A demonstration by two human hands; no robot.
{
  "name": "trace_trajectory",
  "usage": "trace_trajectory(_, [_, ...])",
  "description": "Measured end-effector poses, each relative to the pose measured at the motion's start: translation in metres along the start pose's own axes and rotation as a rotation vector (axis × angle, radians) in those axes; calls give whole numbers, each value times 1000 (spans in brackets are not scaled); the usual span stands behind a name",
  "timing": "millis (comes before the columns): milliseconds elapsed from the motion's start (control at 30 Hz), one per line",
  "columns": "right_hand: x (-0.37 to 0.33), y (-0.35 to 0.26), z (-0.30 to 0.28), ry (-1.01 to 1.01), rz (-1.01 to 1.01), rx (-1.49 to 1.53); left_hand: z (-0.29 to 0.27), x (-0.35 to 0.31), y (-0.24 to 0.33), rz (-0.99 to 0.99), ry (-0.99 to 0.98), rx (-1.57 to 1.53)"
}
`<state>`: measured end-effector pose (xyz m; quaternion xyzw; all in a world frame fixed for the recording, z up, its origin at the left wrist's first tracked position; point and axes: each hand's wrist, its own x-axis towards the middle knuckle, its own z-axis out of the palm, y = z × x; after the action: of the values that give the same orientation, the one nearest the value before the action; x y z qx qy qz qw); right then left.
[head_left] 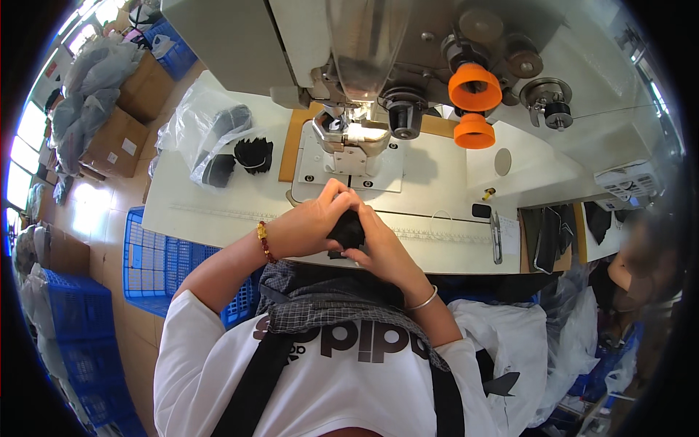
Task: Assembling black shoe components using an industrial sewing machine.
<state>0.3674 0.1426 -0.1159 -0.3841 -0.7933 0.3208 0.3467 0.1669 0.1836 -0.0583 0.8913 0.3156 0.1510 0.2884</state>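
At the front edge of the sewing table (437, 251), my left hand (312, 222) and my right hand (382, 246) come together around black fabric (348, 231). The fingertips of both hands meet at its far side, and my right thumb presses on its near side. Folds and layers of the fabric are partly hidden by my fingers. Just beyond my hands stands the sewing machine's needle area (353, 138), lit by a lamp. No fabric shows under the presser part. A metal ruler strip (444, 231) runs along the table by my hands.
A tied black bundle (254, 154) and a clear plastic bag (193, 135) with dark pieces lie left of the machine. Metal thread snips (496, 239) rest at right. Blue crates (142, 269) stand on the left. Another person (641, 262) is at far right.
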Motion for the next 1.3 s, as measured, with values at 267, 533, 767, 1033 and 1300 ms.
trace_trajectory(267, [3,8,-8,-36,76,169,-2,-5,-1,32,16,125])
trace_trajectory(533, [4,4,-10,14,249,-36,1,5,-10,59,-50,174])
trace_trajectory(767, [8,12,0,290,416,628,36,-12,-26,-74,477,-225])
trace_trajectory(1033, [-5,-1,24,408,229,933,58,-23,-15,-12,319,-1009])
trace_trajectory(1300, [-31,9,12,279,268,527,48,-20,-18,-39,222,-365])
